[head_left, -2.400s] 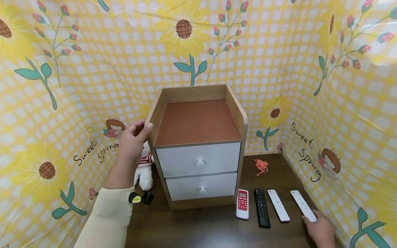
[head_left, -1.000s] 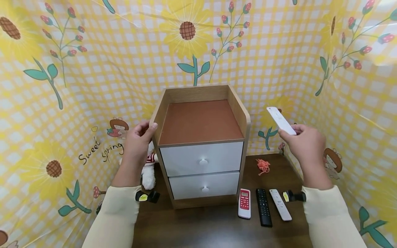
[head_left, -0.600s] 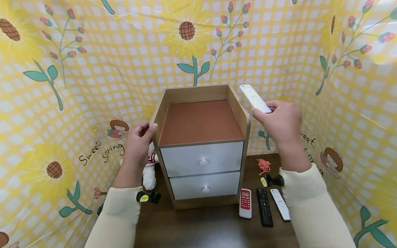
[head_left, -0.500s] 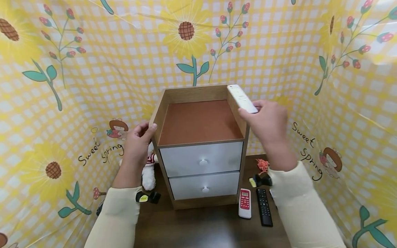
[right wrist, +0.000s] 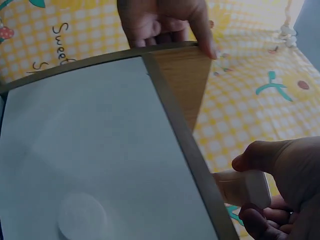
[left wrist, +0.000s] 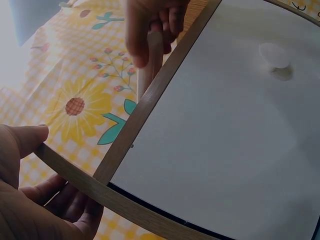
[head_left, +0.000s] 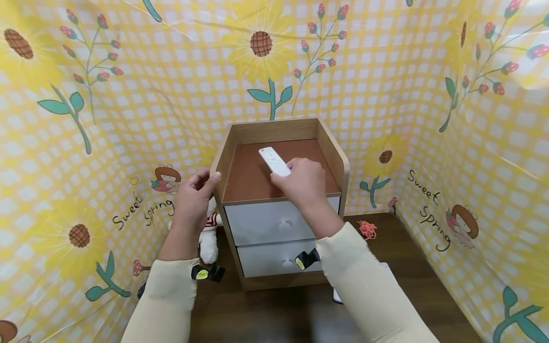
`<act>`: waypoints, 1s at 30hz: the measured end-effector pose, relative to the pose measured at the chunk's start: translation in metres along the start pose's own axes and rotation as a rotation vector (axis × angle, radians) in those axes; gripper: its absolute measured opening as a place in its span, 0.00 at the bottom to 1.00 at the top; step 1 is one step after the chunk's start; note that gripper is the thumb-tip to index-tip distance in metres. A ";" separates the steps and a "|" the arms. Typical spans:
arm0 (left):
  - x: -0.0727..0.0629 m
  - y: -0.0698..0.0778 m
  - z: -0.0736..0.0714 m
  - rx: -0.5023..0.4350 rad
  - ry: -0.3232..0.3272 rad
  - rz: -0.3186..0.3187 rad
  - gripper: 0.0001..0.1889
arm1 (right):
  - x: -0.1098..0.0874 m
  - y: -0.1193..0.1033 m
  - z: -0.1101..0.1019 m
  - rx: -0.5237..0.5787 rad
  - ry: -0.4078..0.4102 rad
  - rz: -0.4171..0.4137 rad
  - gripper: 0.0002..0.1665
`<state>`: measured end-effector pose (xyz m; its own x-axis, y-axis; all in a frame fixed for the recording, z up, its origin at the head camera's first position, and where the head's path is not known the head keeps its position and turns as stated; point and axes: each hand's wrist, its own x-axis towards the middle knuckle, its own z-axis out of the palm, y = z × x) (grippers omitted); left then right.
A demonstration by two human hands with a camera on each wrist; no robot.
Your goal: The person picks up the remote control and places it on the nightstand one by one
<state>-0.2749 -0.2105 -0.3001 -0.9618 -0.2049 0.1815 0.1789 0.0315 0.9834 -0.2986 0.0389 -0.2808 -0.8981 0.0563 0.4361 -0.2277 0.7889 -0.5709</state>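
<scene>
Remote (head_left: 274, 162), white, pinched in the fingers of the right hand (head_left: 303, 185), hangs over the two-drawer cabinet (head_left: 267, 223), between its raised sides, the left hand (head_left: 191, 201) clamping its left edge (head_left: 225, 159), "Sweet Spring" lettered on checked cloth (head_left: 163, 109) flanking it.

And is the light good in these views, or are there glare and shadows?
Head: bright, with glare on the upper right of the patterned sheet; left wrist: dim, upper left washed out, a shadow below the drawer knob; right wrist: dim, the remote looking soft.
</scene>
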 end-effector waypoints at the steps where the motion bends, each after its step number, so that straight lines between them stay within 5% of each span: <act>1: 0.000 0.000 0.000 0.006 -0.001 0.002 0.27 | 0.001 -0.003 0.005 -0.005 -0.008 -0.005 0.21; 18: -0.001 -0.003 0.001 -0.002 0.014 0.004 0.27 | -0.002 -0.058 0.062 -0.230 -0.055 -0.055 0.29; 30: 0.001 -0.003 0.002 -0.014 0.008 0.032 0.26 | -0.007 -0.070 0.077 -0.298 -0.034 -0.131 0.34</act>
<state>-0.2765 -0.2091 -0.3026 -0.9541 -0.2114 0.2123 0.2121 0.0240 0.9770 -0.3055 -0.0635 -0.2978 -0.8815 -0.0744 0.4662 -0.2269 0.9327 -0.2803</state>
